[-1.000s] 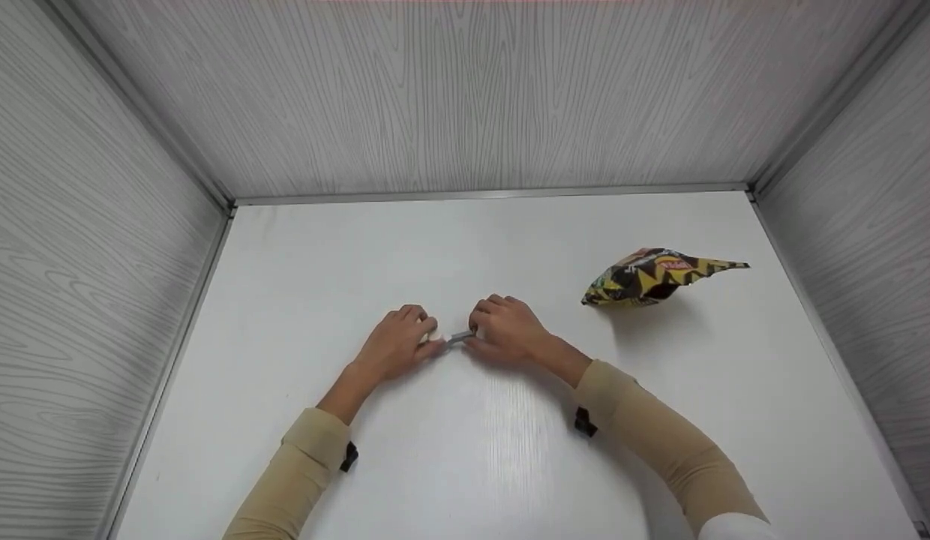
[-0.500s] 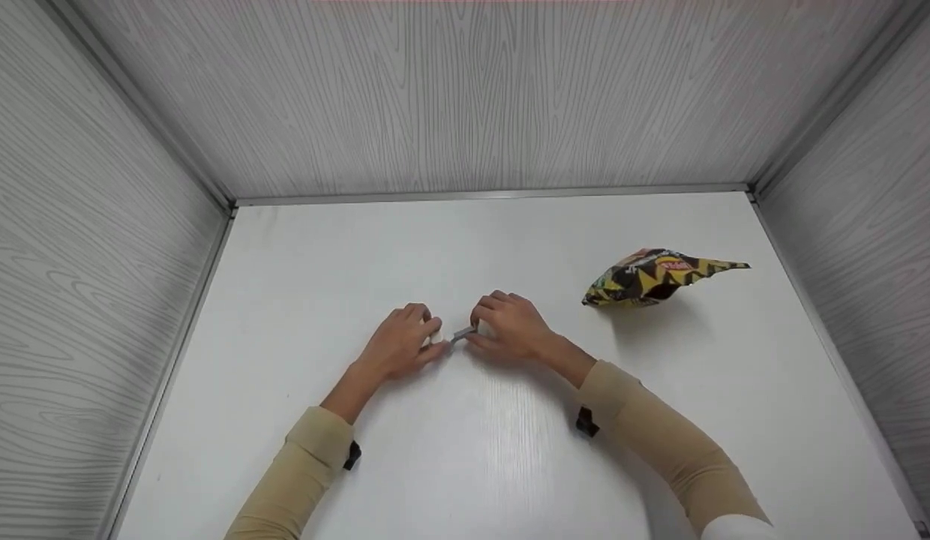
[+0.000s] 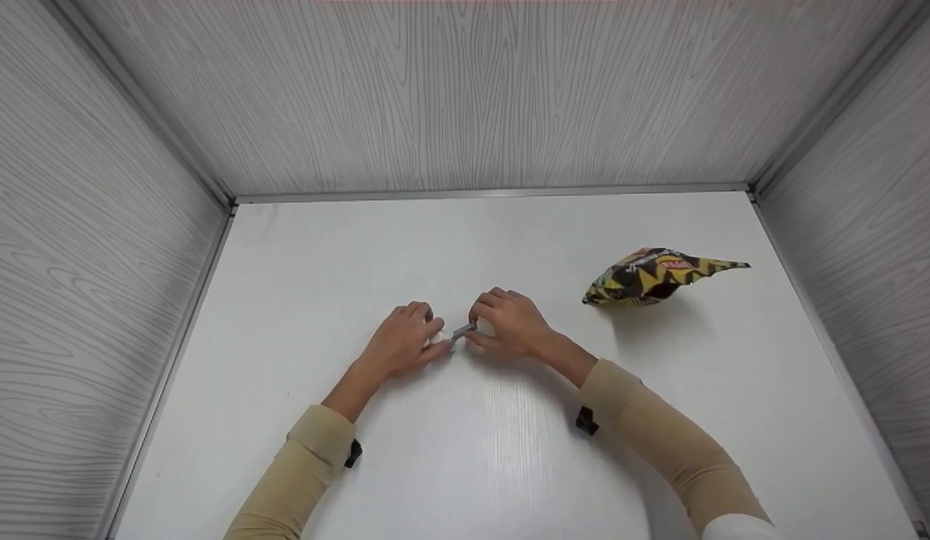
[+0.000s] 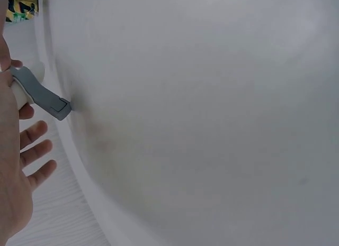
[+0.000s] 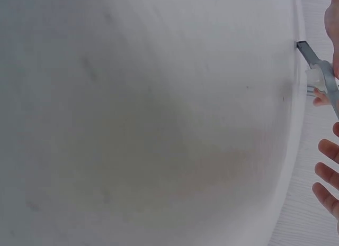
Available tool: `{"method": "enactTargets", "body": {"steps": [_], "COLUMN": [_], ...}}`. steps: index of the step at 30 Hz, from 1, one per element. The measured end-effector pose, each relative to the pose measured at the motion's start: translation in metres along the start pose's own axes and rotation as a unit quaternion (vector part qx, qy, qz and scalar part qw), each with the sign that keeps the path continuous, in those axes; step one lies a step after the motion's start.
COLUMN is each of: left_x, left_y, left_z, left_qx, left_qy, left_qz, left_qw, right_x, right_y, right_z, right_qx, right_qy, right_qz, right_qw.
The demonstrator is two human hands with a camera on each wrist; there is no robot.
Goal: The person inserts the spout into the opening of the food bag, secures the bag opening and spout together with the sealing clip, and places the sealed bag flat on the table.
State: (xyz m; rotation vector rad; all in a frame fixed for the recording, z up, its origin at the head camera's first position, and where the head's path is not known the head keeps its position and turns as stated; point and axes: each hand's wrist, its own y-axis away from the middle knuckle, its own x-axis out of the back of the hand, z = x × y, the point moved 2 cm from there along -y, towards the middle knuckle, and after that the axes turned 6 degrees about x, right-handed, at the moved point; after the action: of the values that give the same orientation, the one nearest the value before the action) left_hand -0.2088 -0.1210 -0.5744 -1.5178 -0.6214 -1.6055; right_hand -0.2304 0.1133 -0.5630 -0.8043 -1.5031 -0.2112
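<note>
A small grey-and-white bag clip point(image 3: 463, 331) spans the gap between both hands over the middle of the table. My left hand point(image 3: 402, 342) pinches its left end between thumb and forefinger. At the other end, my right hand point(image 3: 511, 327) grips it the same way. In the left wrist view the clip's grey bar point(image 4: 47, 99) juts out past the thumb, with a white round part behind it; the other fingers of that hand spread free. The right wrist view shows the grey bar point(image 5: 311, 55) with a white piece at its side, partly cut off by the frame edge.
A crumpled black-and-yellow snack bag point(image 3: 645, 279) stands on the white table point(image 3: 405, 465) to the right, beyond the right hand. Wood-grain panels point(image 3: 465, 97) wall in the table at the back and both sides.
Both hands have shifted very slightly away from the body, and the clip now slants a little more, its right end higher. The snack bag stays put.
</note>
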Motion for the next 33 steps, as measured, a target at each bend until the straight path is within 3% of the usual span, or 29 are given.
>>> {"method": "enactTargets", "body": {"steps": [15,28,33], "left_x": [0.002,0.001,-0.001], "left_y": [0.001,0.002,0.004], "left_z": [0.002,0.001,0.002], "left_qx": [0.001,-0.005,-0.004], "left_qy": [-0.025,-0.02,-0.025], "left_qz": [-0.021,-0.014,-0.015], "left_qw": [0.9995,0.9997,0.9996], "right_x": [0.0,-0.002,-0.002], "right_y": [0.002,0.001,0.001], "right_z": [0.003,0.012,0.01], "right_qx": [0.01,0.066,0.095], "right_qy": [-0.007,-0.02,-0.015], "right_qz": [-0.01,-0.005,0.016], "right_qw": [0.9999,0.9976,0.9953]}}
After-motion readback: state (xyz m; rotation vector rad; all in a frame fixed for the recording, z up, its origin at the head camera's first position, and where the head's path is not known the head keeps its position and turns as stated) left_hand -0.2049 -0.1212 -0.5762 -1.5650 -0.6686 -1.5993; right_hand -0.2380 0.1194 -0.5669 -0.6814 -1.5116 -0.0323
